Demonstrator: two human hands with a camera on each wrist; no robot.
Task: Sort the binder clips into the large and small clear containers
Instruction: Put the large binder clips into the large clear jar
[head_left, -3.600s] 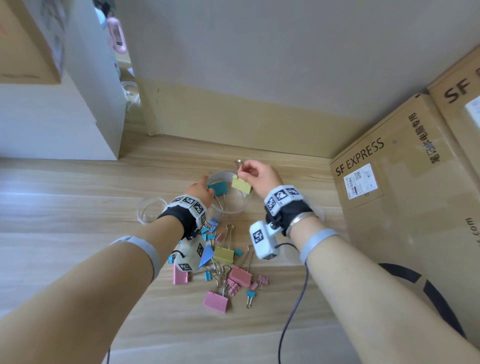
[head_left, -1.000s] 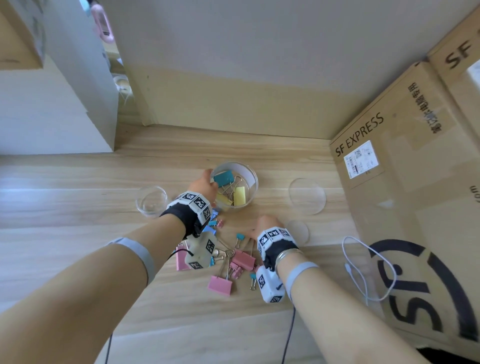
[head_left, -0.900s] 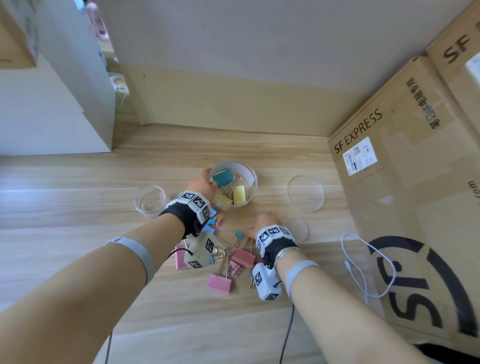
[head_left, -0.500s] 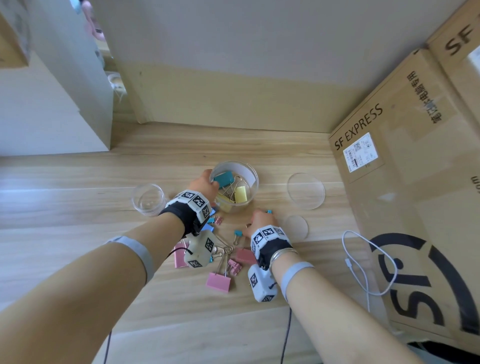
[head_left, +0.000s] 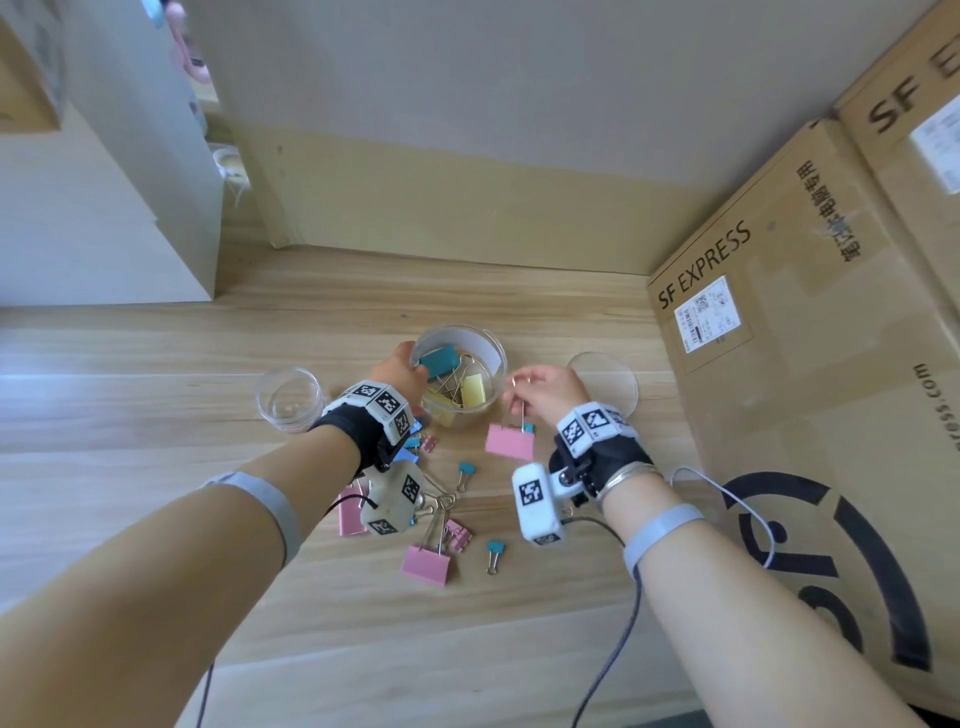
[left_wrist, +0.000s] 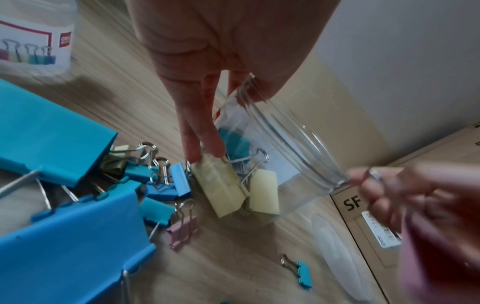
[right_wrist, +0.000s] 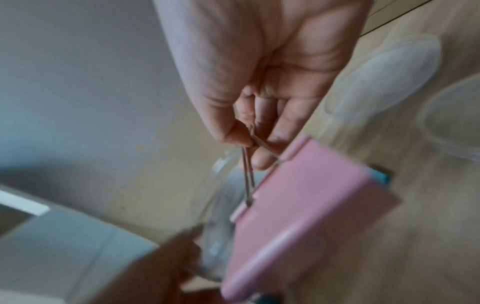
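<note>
The large clear container (head_left: 488, 347) stands on the wooden floor with a teal clip (head_left: 439, 360) and yellow clips (head_left: 474, 388) inside. My left hand (head_left: 400, 371) grips its left wall; in the left wrist view the fingers (left_wrist: 200, 131) lie down the outside and the thumb hooks the rim of the container (left_wrist: 293, 131). My right hand (head_left: 540, 392) pinches the wire handle of a large pink binder clip (head_left: 510, 441), which hangs just right of the container. The right wrist view shows that pink clip (right_wrist: 303, 218) dangling from thumb and fingers. The small clear container (head_left: 288, 399) sits at the left.
Several loose pink, blue and teal clips (head_left: 426, 564) lie in a pile between my forearms. Two clear lids (head_left: 605, 382) lie right of the large container. SF Express cardboard boxes (head_left: 789, 364) wall off the right side, with a white cable (head_left: 737, 499) beside them.
My right hand has picked a large pink clip off the pile and lifted it up beside the large container. The left hand has stayed on the container.
</note>
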